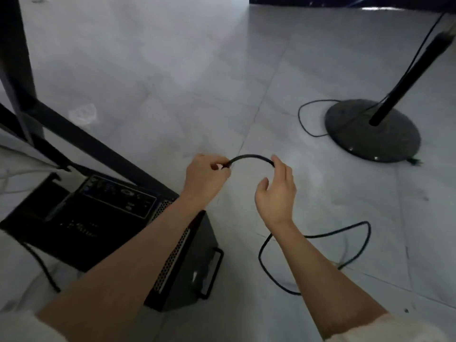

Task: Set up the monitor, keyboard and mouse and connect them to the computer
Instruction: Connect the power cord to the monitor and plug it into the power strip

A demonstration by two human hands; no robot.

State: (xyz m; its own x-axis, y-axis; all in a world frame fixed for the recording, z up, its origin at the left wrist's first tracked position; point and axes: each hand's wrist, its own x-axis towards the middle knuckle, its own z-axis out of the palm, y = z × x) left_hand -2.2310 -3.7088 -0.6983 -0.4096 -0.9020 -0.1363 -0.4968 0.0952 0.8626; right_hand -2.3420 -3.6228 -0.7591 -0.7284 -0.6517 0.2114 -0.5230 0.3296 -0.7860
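Computer (106, 225) is found lying on the pale tiled floor (172, 82) beside a black desk frame (81, 141), with its rear port panel (118, 196) turned upward toward the camera. This placement is judged to have been chosen so that the sockets can be read and reached from above.

A black cable (251, 157) is held in a short arch between both hands, clear of the floor and just beyond the far end of the case. The left hand (206, 177) is curled around one end of the arch, with fingertips pinched on what appears to be the plug; the connector type cannot be told. The right hand (277, 191) is loosely spread, and only its upper fingers are seen touching the cable, so that it is judged to be guiding slack rather than bearing load.

From behind the right hand the cable is seen running down to the floor, where it lies in a wide loose loop beside the right forearm. The gripped end is positioned to the right of the port panel, near but apart from it. Insertion is not yet made.

A round stand base (372, 130) with a thin cord is noted well apart at the right. Monitor, keyboard and mouse are not in view.
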